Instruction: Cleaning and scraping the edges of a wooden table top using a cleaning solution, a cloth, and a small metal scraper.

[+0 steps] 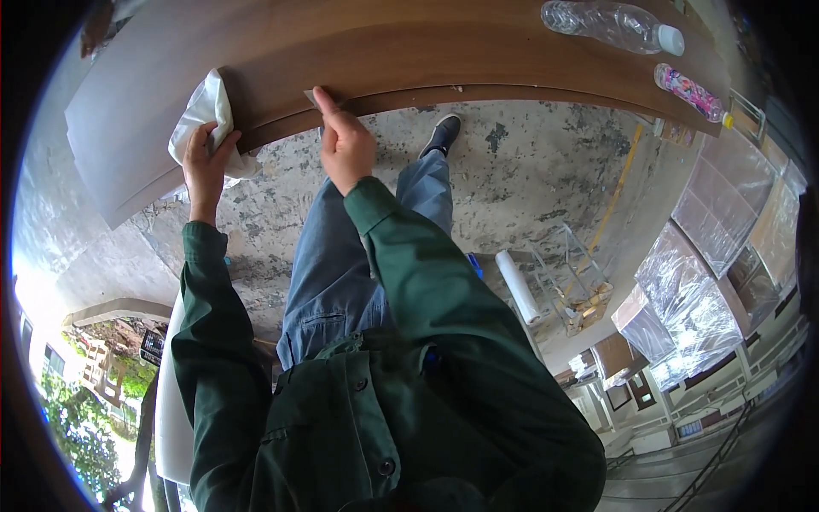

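A white cloth (205, 107) is bunched in my left hand (205, 158), whose fingers press it against the front edge of a brown wooden panel (384, 47). To the right, my right hand (347, 149) is closed at the same edge, with one digit stretched forward over the panel top. Beside that fingertip the corner of a small, thin, pale flat piece (310, 97) shows; the rest of it is hidden by the hand. The panel appears to lie in a stack, since a second edge shows below it.
A clear plastic bottle (601, 24) and a small bottle with a colourful label (689, 91) lie at the panel's right end. A white roll (517, 286) stands by a metal-framed cart (580, 286). Plastic-wrapped boxes (682, 316) are stacked further right.
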The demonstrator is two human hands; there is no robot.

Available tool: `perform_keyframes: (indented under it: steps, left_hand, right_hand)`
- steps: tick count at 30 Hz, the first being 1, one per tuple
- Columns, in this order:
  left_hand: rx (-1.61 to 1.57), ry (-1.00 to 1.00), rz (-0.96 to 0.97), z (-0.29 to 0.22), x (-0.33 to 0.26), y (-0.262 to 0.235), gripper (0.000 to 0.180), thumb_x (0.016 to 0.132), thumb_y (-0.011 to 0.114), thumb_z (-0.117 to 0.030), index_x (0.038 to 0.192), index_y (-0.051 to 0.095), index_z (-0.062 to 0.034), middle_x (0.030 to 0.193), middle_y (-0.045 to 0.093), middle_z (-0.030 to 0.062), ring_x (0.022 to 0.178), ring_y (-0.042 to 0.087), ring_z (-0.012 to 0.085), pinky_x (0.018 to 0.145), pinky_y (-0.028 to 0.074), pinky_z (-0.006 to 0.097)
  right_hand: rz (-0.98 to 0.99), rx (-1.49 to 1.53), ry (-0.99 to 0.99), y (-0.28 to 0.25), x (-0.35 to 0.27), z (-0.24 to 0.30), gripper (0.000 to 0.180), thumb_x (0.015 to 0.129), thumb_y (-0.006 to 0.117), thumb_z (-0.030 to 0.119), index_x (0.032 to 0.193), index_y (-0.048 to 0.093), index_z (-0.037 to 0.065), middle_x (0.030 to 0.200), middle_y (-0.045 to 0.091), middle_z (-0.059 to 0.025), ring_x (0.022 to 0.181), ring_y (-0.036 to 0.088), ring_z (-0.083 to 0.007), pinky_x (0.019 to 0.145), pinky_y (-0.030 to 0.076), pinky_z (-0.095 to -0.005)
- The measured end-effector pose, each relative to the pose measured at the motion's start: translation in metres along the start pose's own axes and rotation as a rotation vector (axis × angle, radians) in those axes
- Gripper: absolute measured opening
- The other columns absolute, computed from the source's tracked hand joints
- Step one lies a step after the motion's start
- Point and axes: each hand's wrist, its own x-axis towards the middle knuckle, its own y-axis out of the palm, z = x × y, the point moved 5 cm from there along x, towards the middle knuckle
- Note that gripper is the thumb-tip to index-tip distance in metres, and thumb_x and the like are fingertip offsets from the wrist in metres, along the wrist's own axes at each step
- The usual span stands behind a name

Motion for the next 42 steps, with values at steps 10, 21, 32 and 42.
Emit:
perform_keyframes:
  steps: [10,21,32,42]
  left_hand:
    - [0.049,0.02,-0.022,-0.007,0.002,-0.006,0.031,0.078,0.079,-0.019,0.1,0.064,-0.005,0.089,0.063,0.0046,0.08,0.058,0.0145,0.075,0.05,0.03]
    - [-0.042,-0.028,-0.022,0.007,0.0,-0.014,0.031,0.078,0.08,-0.018,0.101,0.065,-0.0056,0.091,0.063,0.0038,0.082,0.057,0.0129,0.077,0.049,0.028]
    - [-0.275,-0.092,0.096,0.01,0.014,-0.024,0.026,0.081,0.077,-0.014,0.101,0.065,-0.0013,0.088,0.065,0.0012,0.081,0.057,0.0082,0.074,0.048,0.025]
    - [0.225,0.465,0.14,-0.13,0.007,0.11,0.025,0.077,0.073,-0.011,0.1,0.063,-0.008,0.093,0.061,0.0101,0.084,0.063,0.0283,0.073,0.051,0.037]
  right_hand:
    - [-0.133,0.093,0.315,-0.109,0.043,-0.067,0.055,0.089,0.045,-0.007,0.138,0.052,0.017,0.072,0.051,0.0045,0.065,0.046,-0.0024,0.062,0.047,-0.0202]
    - [-0.106,0.272,0.331,-0.083,0.033,-0.06,0.047,0.092,0.047,-0.003,0.134,0.056,0.014,0.076,0.054,0.0031,0.065,0.048,-0.0047,0.065,0.047,-0.0213]
    - [0.125,0.131,-0.015,0.013,-0.01,0.012,0.051,0.087,0.052,-0.004,0.128,0.061,0.027,0.077,0.065,-0.007,0.062,0.061,-0.0163,0.06,0.05,-0.0305]
    - [0.21,0.184,0.308,-0.154,-0.035,-0.097,0.039,0.097,0.05,0.006,0.133,0.057,0.017,0.067,0.051,0.0022,0.061,0.048,-0.0051,0.061,0.044,-0.0208]
